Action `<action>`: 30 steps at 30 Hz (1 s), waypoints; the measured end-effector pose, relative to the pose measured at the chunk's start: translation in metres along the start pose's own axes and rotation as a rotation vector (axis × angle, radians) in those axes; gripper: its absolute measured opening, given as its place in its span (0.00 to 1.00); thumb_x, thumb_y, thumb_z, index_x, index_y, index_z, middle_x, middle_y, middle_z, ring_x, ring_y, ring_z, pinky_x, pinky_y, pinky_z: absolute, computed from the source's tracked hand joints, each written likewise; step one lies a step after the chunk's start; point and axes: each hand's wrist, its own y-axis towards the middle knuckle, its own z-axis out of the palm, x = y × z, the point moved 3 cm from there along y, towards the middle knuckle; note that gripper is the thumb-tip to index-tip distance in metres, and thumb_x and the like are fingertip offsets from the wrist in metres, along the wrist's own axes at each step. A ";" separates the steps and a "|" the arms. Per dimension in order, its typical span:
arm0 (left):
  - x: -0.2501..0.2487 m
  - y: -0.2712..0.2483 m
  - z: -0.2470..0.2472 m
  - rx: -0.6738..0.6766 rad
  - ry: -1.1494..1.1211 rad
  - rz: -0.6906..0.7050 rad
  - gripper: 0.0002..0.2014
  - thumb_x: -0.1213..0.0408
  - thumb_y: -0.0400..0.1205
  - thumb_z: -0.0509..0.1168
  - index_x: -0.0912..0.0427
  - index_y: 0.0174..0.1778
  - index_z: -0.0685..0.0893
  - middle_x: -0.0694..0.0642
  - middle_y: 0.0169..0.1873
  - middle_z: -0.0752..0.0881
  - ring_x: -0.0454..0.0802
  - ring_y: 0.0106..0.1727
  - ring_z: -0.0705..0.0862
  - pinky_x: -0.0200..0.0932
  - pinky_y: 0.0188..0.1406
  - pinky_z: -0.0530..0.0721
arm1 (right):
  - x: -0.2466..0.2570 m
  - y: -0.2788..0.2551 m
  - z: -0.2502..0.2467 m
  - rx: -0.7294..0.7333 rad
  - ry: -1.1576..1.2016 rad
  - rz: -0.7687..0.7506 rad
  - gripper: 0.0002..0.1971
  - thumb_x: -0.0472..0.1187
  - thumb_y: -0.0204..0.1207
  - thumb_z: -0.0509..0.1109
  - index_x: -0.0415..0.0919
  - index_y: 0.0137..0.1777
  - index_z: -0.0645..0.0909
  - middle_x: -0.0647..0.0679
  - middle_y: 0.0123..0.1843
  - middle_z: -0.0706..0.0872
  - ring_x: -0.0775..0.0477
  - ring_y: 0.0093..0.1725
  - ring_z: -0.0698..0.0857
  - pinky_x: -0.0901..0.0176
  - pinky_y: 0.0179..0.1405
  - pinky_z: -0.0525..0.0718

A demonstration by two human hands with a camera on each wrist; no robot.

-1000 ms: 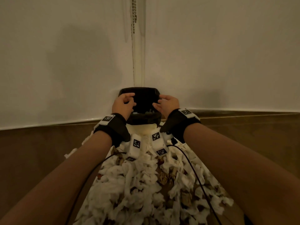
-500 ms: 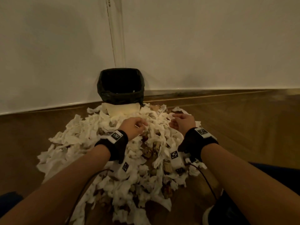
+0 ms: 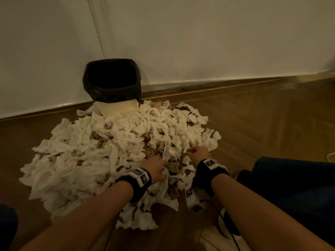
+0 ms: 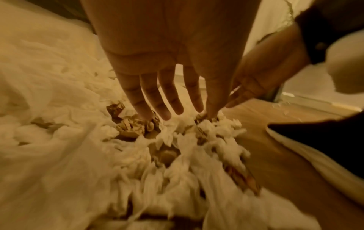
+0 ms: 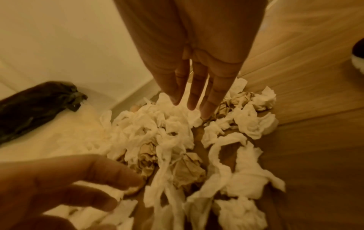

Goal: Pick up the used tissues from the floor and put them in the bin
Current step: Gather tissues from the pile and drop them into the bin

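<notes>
A large heap of crumpled white and brownish used tissues (image 3: 116, 142) covers the wooden floor in front of a pale bin with a black liner (image 3: 112, 82) that stands against the wall. My left hand (image 3: 162, 168) reaches into the near right part of the heap. In the left wrist view its spread, straight fingers (image 4: 173, 112) touch the tissues (image 4: 177, 140). My right hand (image 3: 191, 152) is just to its right at the heap's edge. Its straight fingers (image 5: 191, 105) point down onto the tissues (image 5: 173, 132) and hold nothing.
White wall and skirting run behind the bin. Bare wooden floor (image 3: 262, 124) lies right of the heap. My dark-clothed leg (image 3: 290, 187) and a white shoe (image 3: 226, 230) are at the lower right, and a cable trails from my right wristband.
Both hands have left the bin's rim and come back down to the near right side of the heap. The view has pulled back from the bin.
</notes>
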 end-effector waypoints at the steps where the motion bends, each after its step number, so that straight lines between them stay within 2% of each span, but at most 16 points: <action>1: -0.003 -0.002 0.008 0.016 0.078 0.027 0.23 0.48 0.78 0.65 0.47 0.68 0.72 0.54 0.64 0.72 0.54 0.58 0.77 0.44 0.50 0.78 | -0.002 0.000 0.002 0.003 -0.052 -0.011 0.12 0.39 0.81 0.64 0.40 0.59 0.86 0.43 0.58 0.87 0.42 0.55 0.85 0.59 0.49 0.81; 4: -0.008 -0.009 0.032 0.052 0.267 0.125 0.32 0.41 0.74 0.66 0.45 0.72 0.64 0.57 0.69 0.65 0.60 0.63 0.74 0.53 0.54 0.79 | -0.008 0.001 0.007 0.018 -0.158 -0.020 0.12 0.40 0.82 0.62 0.41 0.59 0.85 0.43 0.57 0.88 0.44 0.51 0.85 0.67 0.42 0.73; 6: -0.008 -0.009 0.048 0.085 0.360 0.155 0.37 0.39 0.73 0.66 0.43 0.75 0.60 0.57 0.72 0.60 0.63 0.66 0.70 0.57 0.58 0.77 | -0.010 0.003 0.010 0.024 -0.187 -0.028 0.13 0.41 0.82 0.62 0.40 0.60 0.84 0.41 0.57 0.87 0.47 0.41 0.82 0.67 0.29 0.71; 8: -0.004 -0.008 0.057 0.102 0.383 0.124 0.38 0.36 0.72 0.65 0.41 0.76 0.59 0.56 0.74 0.58 0.64 0.68 0.68 0.60 0.61 0.76 | -0.009 0.005 0.012 0.021 -0.198 -0.035 0.13 0.41 0.82 0.62 0.38 0.59 0.85 0.40 0.56 0.88 0.46 0.39 0.82 0.66 0.24 0.69; 10: 0.000 -0.008 0.062 0.119 0.378 0.084 0.37 0.34 0.71 0.64 0.41 0.74 0.61 0.56 0.75 0.56 0.64 0.68 0.68 0.59 0.62 0.73 | -0.008 0.005 0.014 0.020 -0.188 -0.038 0.13 0.40 0.81 0.62 0.34 0.55 0.86 0.38 0.54 0.88 0.40 0.45 0.84 0.62 0.33 0.77; 12: 0.001 -0.007 0.064 0.126 0.379 0.068 0.35 0.36 0.71 0.65 0.42 0.73 0.64 0.55 0.74 0.57 0.64 0.66 0.70 0.57 0.61 0.74 | -0.008 0.005 0.017 0.031 -0.170 -0.037 0.14 0.39 0.81 0.63 0.29 0.56 0.84 0.34 0.55 0.87 0.34 0.49 0.85 0.50 0.45 0.84; 15: -0.002 -0.009 0.062 0.133 0.388 0.042 0.29 0.48 0.77 0.67 0.49 0.72 0.67 0.58 0.71 0.62 0.62 0.63 0.73 0.54 0.56 0.77 | -0.010 0.004 0.023 0.051 -0.182 -0.046 0.15 0.38 0.81 0.62 0.28 0.58 0.83 0.32 0.58 0.86 0.31 0.56 0.84 0.43 0.54 0.84; 17: -0.004 -0.009 0.061 0.141 0.351 0.034 0.26 0.57 0.80 0.64 0.56 0.74 0.68 0.60 0.72 0.64 0.62 0.62 0.76 0.53 0.57 0.80 | -0.010 0.003 0.025 0.056 -0.199 -0.061 0.15 0.37 0.81 0.62 0.28 0.58 0.84 0.32 0.58 0.86 0.31 0.57 0.83 0.43 0.55 0.83; 19: -0.003 -0.007 0.055 0.154 0.256 -0.008 0.25 0.63 0.82 0.61 0.59 0.76 0.67 0.60 0.71 0.69 0.61 0.63 0.78 0.51 0.57 0.81 | -0.010 0.001 0.026 0.053 -0.224 -0.082 0.14 0.36 0.81 0.62 0.28 0.56 0.85 0.31 0.57 0.86 0.31 0.56 0.84 0.43 0.54 0.83; 22: 0.000 -0.003 0.041 0.132 0.154 -0.015 0.17 0.69 0.82 0.58 0.60 0.67 0.76 0.60 0.63 0.79 0.58 0.61 0.80 0.46 0.54 0.78 | -0.009 0.000 0.027 0.055 -0.278 -0.123 0.13 0.35 0.81 0.61 0.30 0.55 0.85 0.34 0.56 0.86 0.35 0.55 0.84 0.45 0.56 0.83; 24: 0.003 -0.001 0.027 0.068 0.046 -0.032 0.13 0.70 0.81 0.60 0.60 0.62 0.78 0.58 0.58 0.81 0.56 0.59 0.80 0.44 0.54 0.77 | -0.008 -0.001 0.028 0.065 -0.331 -0.152 0.13 0.34 0.82 0.59 0.33 0.57 0.85 0.37 0.57 0.86 0.38 0.56 0.84 0.50 0.54 0.82; 27: 0.012 0.002 0.006 -0.049 -0.144 -0.056 0.16 0.68 0.80 0.63 0.57 0.64 0.78 0.56 0.55 0.83 0.53 0.56 0.81 0.39 0.50 0.76 | -0.007 -0.001 0.032 0.066 -0.432 -0.210 0.14 0.34 0.81 0.59 0.34 0.58 0.84 0.37 0.58 0.85 0.38 0.56 0.83 0.53 0.53 0.80; 30: 0.017 0.003 -0.007 -0.130 -0.156 -0.065 0.17 0.66 0.80 0.63 0.60 0.65 0.81 0.60 0.56 0.83 0.53 0.57 0.80 0.36 0.49 0.73 | -0.009 0.001 0.042 0.079 -0.507 -0.287 0.14 0.36 0.82 0.59 0.36 0.62 0.81 0.37 0.63 0.80 0.37 0.62 0.78 0.49 0.62 0.78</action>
